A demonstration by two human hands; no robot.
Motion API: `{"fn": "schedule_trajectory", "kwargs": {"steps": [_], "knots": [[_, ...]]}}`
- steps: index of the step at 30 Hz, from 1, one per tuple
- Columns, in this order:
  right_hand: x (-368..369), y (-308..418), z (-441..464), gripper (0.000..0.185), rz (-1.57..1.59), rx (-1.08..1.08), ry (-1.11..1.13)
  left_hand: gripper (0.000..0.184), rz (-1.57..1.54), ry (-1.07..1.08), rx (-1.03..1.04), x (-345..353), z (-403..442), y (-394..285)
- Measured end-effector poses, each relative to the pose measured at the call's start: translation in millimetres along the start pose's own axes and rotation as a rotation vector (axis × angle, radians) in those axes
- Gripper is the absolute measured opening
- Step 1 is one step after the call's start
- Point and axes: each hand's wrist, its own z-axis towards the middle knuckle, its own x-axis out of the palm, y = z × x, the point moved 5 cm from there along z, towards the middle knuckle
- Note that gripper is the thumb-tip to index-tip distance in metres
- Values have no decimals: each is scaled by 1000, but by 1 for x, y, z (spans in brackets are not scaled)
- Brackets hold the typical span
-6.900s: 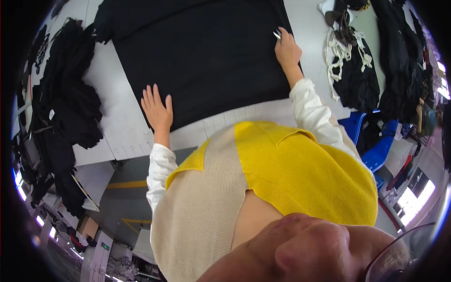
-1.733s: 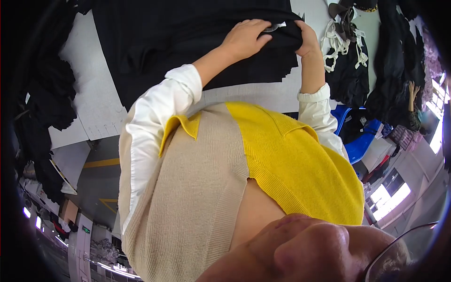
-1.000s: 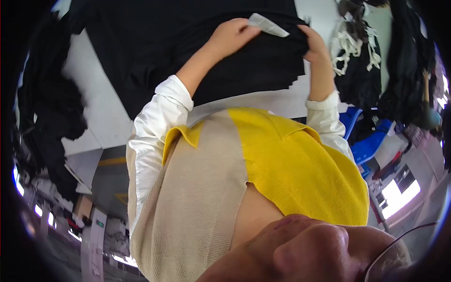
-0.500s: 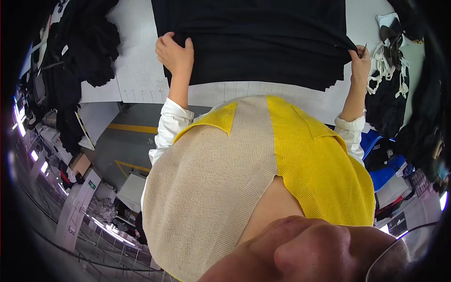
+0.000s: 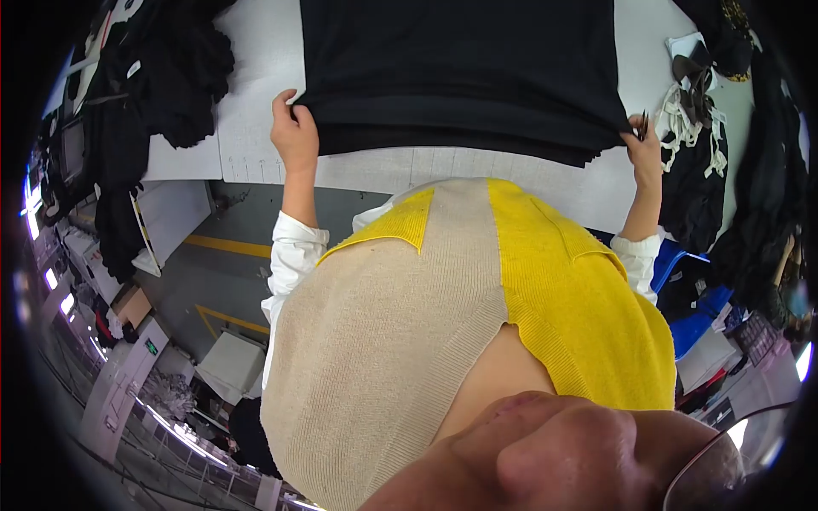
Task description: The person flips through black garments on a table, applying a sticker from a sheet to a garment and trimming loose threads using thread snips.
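Note:
A black cloth [image 5: 460, 77] lies spread over the white table [image 5: 256, 128], its near edge folded in bands, with several stepped layers showing at the near right corner. At the cloth's left edge, my left hand [image 5: 295, 140] pinches the fabric between thumb and fingers; part of the grip is hidden. My right hand [image 5: 645, 153] grips the right corner of the cloth. Out of that same hand stick the dark, pointed tips of a small tool, apparently thread snips [image 5: 644, 124].
Dark garments [image 5: 183, 77] are heaped on the left. To the right lie white straps [image 5: 682, 119] and more black cloth [image 5: 694, 187]. A blue chair [image 5: 703, 315] stands behind me on the right, and a white box [image 5: 230, 366] on the floor at left.
My left hand has moved outward and slightly nearer to me, from on top of the cloth to its left edge. My right hand has come down a little; the cloth's folds look flatter.

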Motion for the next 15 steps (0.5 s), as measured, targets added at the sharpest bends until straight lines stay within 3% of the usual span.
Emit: {"fn": "schedule_trajectory", "kwargs": {"steps": [2,4,9,13,15], "knots": [[7,-13,-10,20,-35,-20,2,21,-11,-29,-25,-3,-19,12],[12,-28,-18,19,-77,-40,-2,22,-78,16,116,3,-39,22],[13,-35,-30,20,-40,44,-44,19,-141,357,-90,15,-68,64],[17,-31,-29,23,-202,18,-186,16,-294,322,-173,12,-57,79],[19,-21,-35,25,-276,40,-240,15,-343,264,-119,7,-50,75]]}}
